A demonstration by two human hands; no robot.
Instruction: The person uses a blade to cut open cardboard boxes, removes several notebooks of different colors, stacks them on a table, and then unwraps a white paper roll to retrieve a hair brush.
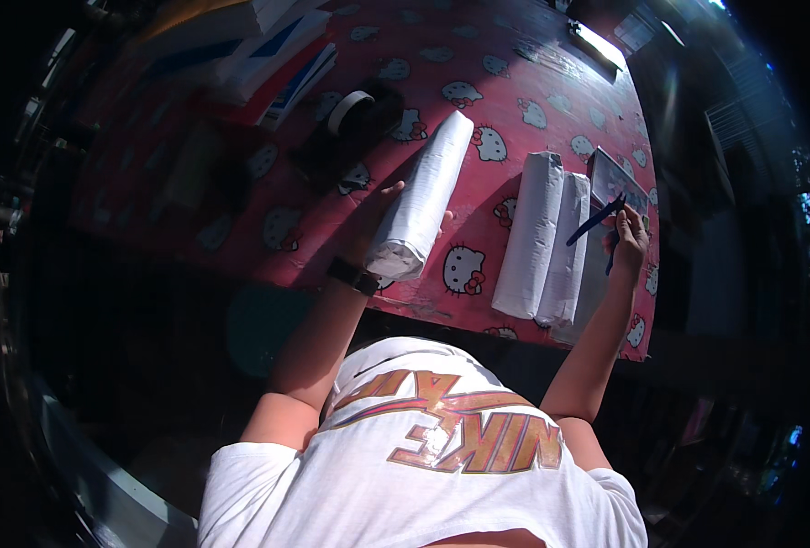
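Observation:
My left hand point(394, 191) grips a long roll wrapped in white paper point(426, 196) from beneath, raised at a tilt over the pink table. The thumb shows on its left side and fingertips on its right; the palm is hidden under it. At the table's right side, my right hand point(633, 239) is closed around a slim dark blue tool point(595, 222). One straight part points left and down, another blue part hangs below the fingers; its exact kind is unclear. Left of this hand, two more white paper-wrapped rolls point(527, 236) lie side by side, close together.
A pink cartoon-patterned cover point(396, 68) lies on the table. A roll of tape point(348, 111) sits in shadow left of the raised roll. Stacked books or folders point(282, 78) stand at the far left. A flat rectangular item point(617, 173) lies beyond my right hand.

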